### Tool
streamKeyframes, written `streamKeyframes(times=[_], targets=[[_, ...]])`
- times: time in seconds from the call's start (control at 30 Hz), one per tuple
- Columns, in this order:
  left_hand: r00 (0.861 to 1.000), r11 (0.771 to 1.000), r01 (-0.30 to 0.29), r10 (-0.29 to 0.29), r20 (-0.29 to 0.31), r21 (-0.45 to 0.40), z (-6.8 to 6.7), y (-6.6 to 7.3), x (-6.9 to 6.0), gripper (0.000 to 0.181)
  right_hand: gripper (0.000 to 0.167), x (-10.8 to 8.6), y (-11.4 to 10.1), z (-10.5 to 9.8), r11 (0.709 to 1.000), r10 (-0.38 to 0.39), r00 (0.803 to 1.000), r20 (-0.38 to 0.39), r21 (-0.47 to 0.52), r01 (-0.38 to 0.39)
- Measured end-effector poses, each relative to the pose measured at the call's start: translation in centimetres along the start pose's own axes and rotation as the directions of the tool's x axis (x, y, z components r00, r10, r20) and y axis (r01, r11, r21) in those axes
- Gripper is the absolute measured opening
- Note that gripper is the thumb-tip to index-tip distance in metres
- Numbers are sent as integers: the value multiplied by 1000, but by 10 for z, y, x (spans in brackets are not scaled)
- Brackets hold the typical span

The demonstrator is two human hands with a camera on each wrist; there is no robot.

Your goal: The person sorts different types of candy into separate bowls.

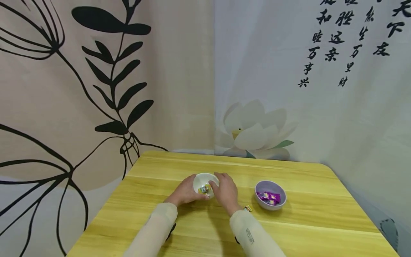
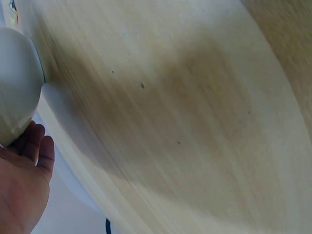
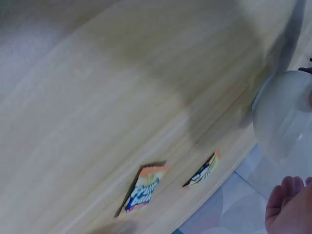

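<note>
Both hands are at a white bowl (image 1: 201, 178) with yellow-wrapped candies (image 1: 204, 189) inside. The left hand (image 1: 187, 190) grips the bowl's left side, its curled fingers against the outer wall in the left wrist view. At the right rim, the right hand (image 1: 226, 191) has its thumb over the inside edge and its fingers outside. In the right wrist view those fingers curl beside the bowl (image 3: 282, 117); their contact lies beyond the frame. On the table near the right hand lie two wrapped candies, a larger one (image 3: 143, 190) and another (image 3: 204, 169).
To the right stands a purple bowl (image 1: 261, 185) holding purple-wrapped candies (image 1: 269, 197). The wooden table (image 1: 321, 217) has rounded far corners. Behind it hang printed cloths (image 1: 183, 89) with plants, a flower and writing.
</note>
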State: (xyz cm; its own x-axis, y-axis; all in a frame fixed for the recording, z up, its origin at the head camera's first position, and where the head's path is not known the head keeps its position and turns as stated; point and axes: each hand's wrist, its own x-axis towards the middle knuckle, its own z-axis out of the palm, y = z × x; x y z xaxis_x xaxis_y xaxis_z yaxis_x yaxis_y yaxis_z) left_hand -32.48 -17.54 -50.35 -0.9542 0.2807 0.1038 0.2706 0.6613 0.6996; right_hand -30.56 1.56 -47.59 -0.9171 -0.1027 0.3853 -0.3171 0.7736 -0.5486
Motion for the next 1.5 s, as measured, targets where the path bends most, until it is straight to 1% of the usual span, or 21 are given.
streamKeyframes(times=[0.17,0.33,0.6,0.73,0.87,0.93,1.1,1.23,1.37,1.5], targets=[[1000,1000,15,-15,-9,-21,1,1,1,91,36,0,5,-10,999,36,999,-18,1,-36],[1000,999,-8,8,3,-32,1,1,2,89,34,-3,13,-13,998,64,997,-31,-4,-64],[1000,1000,-16,17,4,-25,2,0,4,89,35,-10,20,-17,992,125,992,-12,-8,-125],[1000,999,-17,17,5,-31,3,-2,3,89,35,-16,25,-20,989,150,988,-26,-10,-151],[1000,999,-4,4,1,-53,3,-3,1,90,35,-23,30,-23,987,160,986,-38,-3,-160],[1000,998,-6,6,-1,-58,2,-3,0,91,35,-27,34,-24,987,163,986,-40,-3,-163],[1000,999,-17,17,-11,-45,2,-4,0,89,35,-38,43,-26,983,178,982,-54,-26,-180],[1000,999,-5,4,-21,-38,2,-4,0,89,36,-49,50,-26,982,179,981,-67,-44,-183],[1000,999,9,-9,-16,-44,3,-3,1,90,36,-61,55,-27,979,197,978,-62,-33,-200],[1000,999,22,-23,-13,-48,3,-2,3,92,36,-71,61,-31,970,237,969,-74,-43,-241]])
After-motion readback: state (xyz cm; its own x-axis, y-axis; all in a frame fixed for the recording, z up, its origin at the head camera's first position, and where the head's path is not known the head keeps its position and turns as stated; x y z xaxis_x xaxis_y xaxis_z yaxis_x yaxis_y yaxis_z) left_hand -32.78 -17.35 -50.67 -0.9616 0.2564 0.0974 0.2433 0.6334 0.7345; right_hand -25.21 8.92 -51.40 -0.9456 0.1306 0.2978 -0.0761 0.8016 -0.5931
